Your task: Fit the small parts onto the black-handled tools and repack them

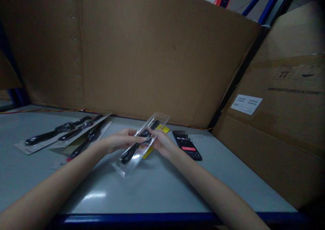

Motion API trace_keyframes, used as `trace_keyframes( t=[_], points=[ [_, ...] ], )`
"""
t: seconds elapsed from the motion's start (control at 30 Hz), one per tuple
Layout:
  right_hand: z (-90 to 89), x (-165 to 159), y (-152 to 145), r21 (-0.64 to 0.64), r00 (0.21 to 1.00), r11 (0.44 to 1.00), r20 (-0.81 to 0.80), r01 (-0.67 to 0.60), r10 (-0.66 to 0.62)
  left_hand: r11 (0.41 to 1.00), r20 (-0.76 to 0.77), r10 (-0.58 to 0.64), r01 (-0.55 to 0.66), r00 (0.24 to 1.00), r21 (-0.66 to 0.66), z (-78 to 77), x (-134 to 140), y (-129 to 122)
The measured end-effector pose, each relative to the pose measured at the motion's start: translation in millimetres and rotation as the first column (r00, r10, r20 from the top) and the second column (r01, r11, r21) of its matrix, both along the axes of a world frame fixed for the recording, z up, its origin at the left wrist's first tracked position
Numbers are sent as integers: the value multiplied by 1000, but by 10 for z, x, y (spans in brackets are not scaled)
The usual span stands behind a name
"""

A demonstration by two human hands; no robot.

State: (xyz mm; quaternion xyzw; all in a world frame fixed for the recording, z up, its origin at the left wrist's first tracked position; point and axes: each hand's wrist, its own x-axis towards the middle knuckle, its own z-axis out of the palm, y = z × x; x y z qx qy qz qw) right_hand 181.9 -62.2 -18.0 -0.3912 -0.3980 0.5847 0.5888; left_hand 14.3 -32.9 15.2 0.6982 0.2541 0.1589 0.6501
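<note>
Above the table, a clear plastic blister pack [132,155] is tilted, its far end pointing up and to the right. Inside lies a long black tool with a round middle part; I cannot make out its exact kind. My left hand [124,139] grips the pack's left side, thumb on the round part. On the other side, my right hand [162,142] has its fingers closed on the pack's right edge. Something yellow [148,152], perhaps a card, shows behind and under the pack; whether it is attached is hidden.
Several similar packs [40,138] with black tools lie overlapping at the left. A phone [189,147] showing a timer lies right of my hands. Tall cardboard [152,54] stands behind the table, and a labelled cardboard box [274,128] borders the right. The blue front edge [137,220] is near me.
</note>
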Motion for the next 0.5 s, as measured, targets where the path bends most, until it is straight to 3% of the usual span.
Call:
trace_keyframes(
  t=[0.23, 0.33, 0.5],
  points=[
    [105, 449, 33, 23, 953, 953, 21, 301, -301, 929, -65, 230, -198, 971, 313, 33, -137, 240],
    [151, 718, 48, -51, 914, 913, 12, 405, -405, 788, -194, 438, -272, 878, 552, -2, -239, 433],
    [123, 833, 41, -93, 926, 921, 37, 378, -377, 541, -356, 596, -32, 720, 841, -161, -254, 635]
  ],
)
